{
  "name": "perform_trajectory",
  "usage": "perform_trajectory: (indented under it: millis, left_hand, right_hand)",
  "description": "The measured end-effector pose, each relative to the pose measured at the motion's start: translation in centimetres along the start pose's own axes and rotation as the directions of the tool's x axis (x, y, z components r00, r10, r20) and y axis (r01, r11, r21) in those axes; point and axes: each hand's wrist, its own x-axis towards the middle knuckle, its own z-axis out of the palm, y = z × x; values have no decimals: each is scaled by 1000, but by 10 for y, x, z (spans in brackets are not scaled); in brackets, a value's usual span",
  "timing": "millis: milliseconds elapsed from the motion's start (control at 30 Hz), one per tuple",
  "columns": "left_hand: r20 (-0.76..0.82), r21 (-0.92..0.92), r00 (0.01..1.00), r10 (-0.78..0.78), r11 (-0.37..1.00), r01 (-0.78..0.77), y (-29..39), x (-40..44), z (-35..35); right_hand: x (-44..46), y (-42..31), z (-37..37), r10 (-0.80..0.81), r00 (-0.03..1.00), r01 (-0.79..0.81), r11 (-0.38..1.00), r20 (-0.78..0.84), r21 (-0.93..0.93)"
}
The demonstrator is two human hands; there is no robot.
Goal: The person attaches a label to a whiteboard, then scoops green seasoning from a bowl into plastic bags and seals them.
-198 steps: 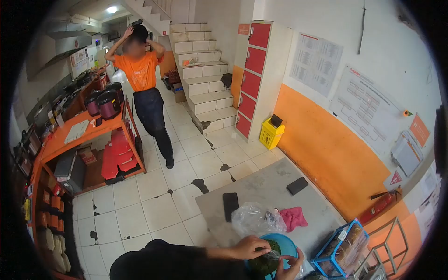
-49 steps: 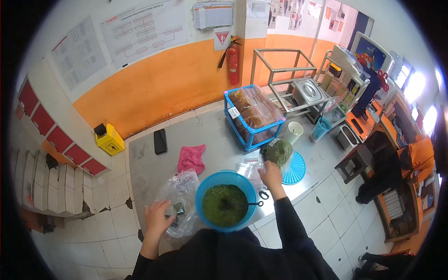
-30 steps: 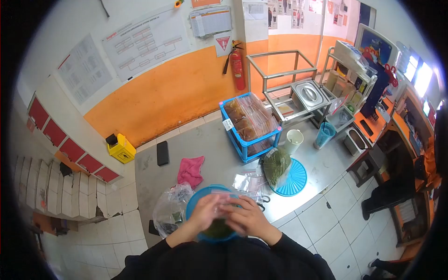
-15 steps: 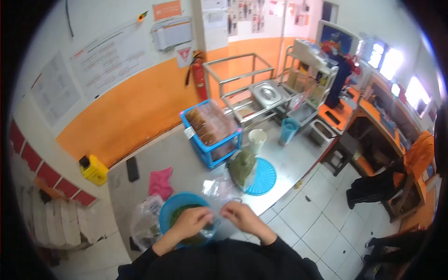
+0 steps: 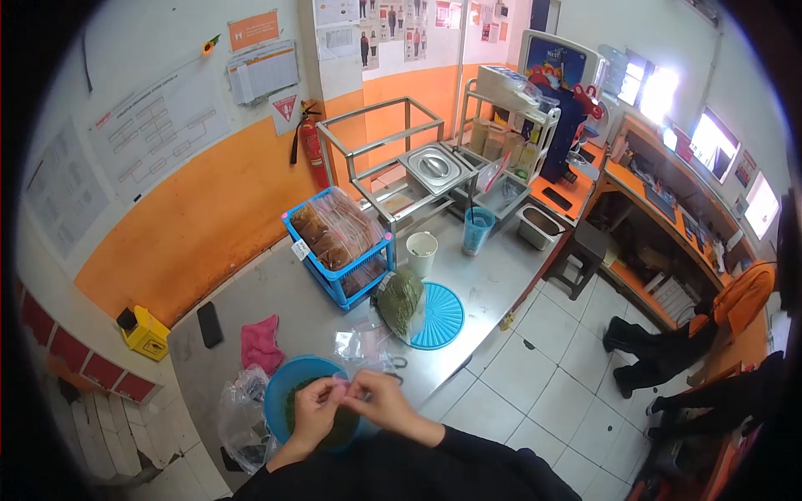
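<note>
Pinching plastic bag point(image 5: 340, 382) between them, left hand point(image 5: 315, 411) and right hand point(image 5: 381, 401) nearly closed; blue bowl point(image 5: 274, 399) beneath.

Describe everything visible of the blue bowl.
The blue bowl is round, open and plastic-looking. It stands upright on the metal table, holding green material. The left hand and right hand hide part of it; whether they touch it is unclear. Close on its left is a crumpled clear bag.

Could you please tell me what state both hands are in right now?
Left hand: closed, pinching what looks like a plastic bag.
Right hand: closed, pinching the same bag.
</note>
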Motion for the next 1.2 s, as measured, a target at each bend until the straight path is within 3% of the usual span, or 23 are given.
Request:
perform_trajectory:
  millis: [100, 133, 200, 267, 367, 533, 600, 633, 667, 733, 867, 967, 1067, 1133, 1200]
  left_hand:
    - [15, 7, 1000, -25, 1000, 24, 10, 0, -9]
    - [17, 18, 1000, -18, 1000, 18, 15, -2, -9]
    - [93, 244, 992, 90, 964, -110, 20, -6, -5]
    - [64, 225, 995, 75, 970, -87, 14, -5, -6]
    - [69, 211, 993, 100, 971, -112, 7, 3, -12]
    - [87, 226, 985, 150, 960, -167, 7, 5, -14]
    - [92, 472, 982, 166, 861, -189, 28, 3, -11]
    - [119, 569, 960, 252, 775, -274, 31, 2, -11]
    - [168, 640, 924, 345, 675, -368, 31, 3, -9]
    - [212, 694, 873, 440, 561, -451, 33, 2, -1]
    - [235, 741, 896, 377, 527, -416, 39, -3, 8]
    - [240, 753, 903, 355, 519, -404, 39, -5, 8]
    - [268, 756, 881, 389, 482, -443, 37, -4, 4]
    - [278, 766, 875, 396, 458, -451, 33, -7, 2]
    - [142, 783, 934, 329, 540, -309, 32, -9, 1]
  right_hand:
    - [8, 2, 2, -40, 999, 37, 995, 32, 89]
    - [9, 4, 3, -114, 993, 114, 993, 39, -8]
    - [11, 4, 6, -187, 981, 190, 977, 47, -98]
    - [12, 2, 10, -240, 971, 237, 958, 0, -165]
    - [14, 1, 7, -156, 987, 159, 980, 36, -121]
    - [12, 1, -4, -159, 983, 164, 985, 94, -48]
    - [7, -1, -2, -155, 981, 165, 983, 120, -82]
    - [3, 1, 8, -203, 977, 213, 952, 66, -219]
    - [0, 4, 12, -258, 966, 243, 895, 11, -374]
    - [-9, 12, 15, -218, 974, 220, 853, 59, -473]
    - [-8, -4, 6, -156, 983, 182, 839, 95, -512]
    - [-8, -11, 4, -207, 966, 256, 730, 152, -634]
    - [-6, -10, 3, -240, 963, 258, 710, 119, -655]
    - [-2, -7, -2, -283, 959, 168, 649, -30, -742]
    - [-3, -11, 0, -278, 960, 150, 622, -37, -769]
